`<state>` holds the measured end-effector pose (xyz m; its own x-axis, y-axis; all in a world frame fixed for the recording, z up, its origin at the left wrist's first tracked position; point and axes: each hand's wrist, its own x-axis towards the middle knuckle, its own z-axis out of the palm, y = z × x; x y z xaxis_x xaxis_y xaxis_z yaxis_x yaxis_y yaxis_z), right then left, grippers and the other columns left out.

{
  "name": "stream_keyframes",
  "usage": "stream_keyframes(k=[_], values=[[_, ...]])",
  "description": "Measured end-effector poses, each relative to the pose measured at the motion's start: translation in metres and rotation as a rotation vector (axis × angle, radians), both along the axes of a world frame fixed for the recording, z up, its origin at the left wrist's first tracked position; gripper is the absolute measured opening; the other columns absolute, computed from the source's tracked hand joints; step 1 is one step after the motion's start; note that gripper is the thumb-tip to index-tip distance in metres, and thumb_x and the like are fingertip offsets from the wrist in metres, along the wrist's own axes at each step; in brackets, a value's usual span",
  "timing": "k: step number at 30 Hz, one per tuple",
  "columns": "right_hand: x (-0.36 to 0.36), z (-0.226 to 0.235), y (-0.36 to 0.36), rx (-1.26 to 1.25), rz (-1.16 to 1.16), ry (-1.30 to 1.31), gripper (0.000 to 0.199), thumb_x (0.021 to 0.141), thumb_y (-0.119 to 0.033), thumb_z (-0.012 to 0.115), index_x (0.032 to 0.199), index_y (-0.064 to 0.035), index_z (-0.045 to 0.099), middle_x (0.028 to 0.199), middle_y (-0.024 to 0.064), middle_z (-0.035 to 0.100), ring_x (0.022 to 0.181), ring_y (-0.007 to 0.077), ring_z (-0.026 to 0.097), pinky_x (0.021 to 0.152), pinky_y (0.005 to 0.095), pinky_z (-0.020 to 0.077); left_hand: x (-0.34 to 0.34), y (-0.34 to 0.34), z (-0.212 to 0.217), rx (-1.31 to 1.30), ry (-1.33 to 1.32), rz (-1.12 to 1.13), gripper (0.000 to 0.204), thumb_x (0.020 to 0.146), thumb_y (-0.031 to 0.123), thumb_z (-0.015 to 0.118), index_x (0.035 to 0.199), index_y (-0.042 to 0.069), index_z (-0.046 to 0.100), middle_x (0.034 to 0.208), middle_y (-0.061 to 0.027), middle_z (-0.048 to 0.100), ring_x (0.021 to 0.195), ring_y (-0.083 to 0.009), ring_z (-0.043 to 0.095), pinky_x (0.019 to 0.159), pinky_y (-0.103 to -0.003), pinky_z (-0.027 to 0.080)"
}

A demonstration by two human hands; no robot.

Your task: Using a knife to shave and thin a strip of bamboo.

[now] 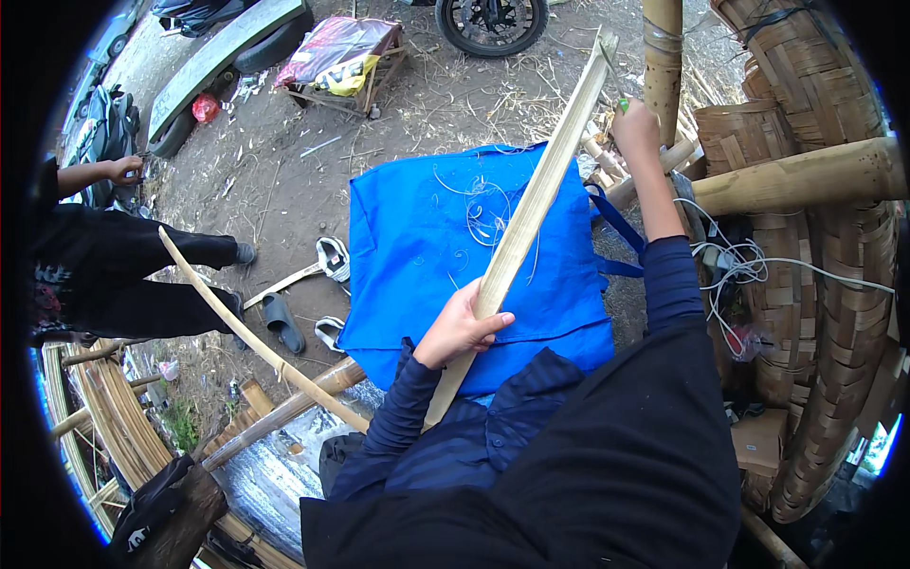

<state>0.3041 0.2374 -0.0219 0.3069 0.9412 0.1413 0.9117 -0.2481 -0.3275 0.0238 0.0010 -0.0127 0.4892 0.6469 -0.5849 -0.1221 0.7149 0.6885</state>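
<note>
A long, pale split-bamboo slat (542, 185) slants from my waist up to the far right, above a blue cloth bag (403, 228) spread over my lap. My left hand (463, 330) is closed round the slat's lower part, thumb on top. Out at the slat's far end, my right hand (637, 133) grips a knife (623, 102) with a green handle. Its thin blade lies against the slat near the tip; the exact contact is too small to tell. Thin curled shavings (485, 211) lie on the blue cloth.
Beside my right arm stand a bamboo post (663, 62), a crossbar (806, 178) and woven bamboo panels (815, 284) with loose white cable (744, 267). A curved bamboo strip (256, 346) rises at the left. Another person (133, 256) stands there, near sandals (282, 322). Farther off is a motorcycle wheel (491, 24).
</note>
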Motion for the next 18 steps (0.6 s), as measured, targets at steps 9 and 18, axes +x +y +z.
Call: stream_keyframes(k=[9, 18], values=[[-0.086, -0.02, -0.153, -0.358, 0.621, 0.223, 0.014, 0.083, -0.016, 0.055, 0.088, -0.0023, 0.056, 0.069, 0.0239, 0.06, 0.069, 0.0424, 0.061, 0.062, 0.0515, 0.0488, -0.02, 0.013, -0.016, -0.095, -0.062, 0.15, 0.045, 0.081, 0.016, 0.069, 0.116, 0.008, 0.041, 0.064, 0.002, 0.045, 0.047, -0.0031, 0.041, 0.039, -0.018, 0.034], [-0.102, -0.019, -0.16, -0.184, 0.513, -0.003, 0.025, 0.093, -0.023, 0.046, 0.079, -0.0025, 0.05, 0.054, 0.0162, 0.058, 0.053, 0.0349, 0.062, 0.046, 0.044, 0.0494, -0.016, 0.015, -0.009, 0.051, 0.139, 0.138, 0.055, 0.079, 0.013, 0.07, 0.125, 0.009, 0.039, 0.072, 0.0036, 0.043, 0.049, -0.0027, 0.041, 0.041, -0.018, 0.034]])
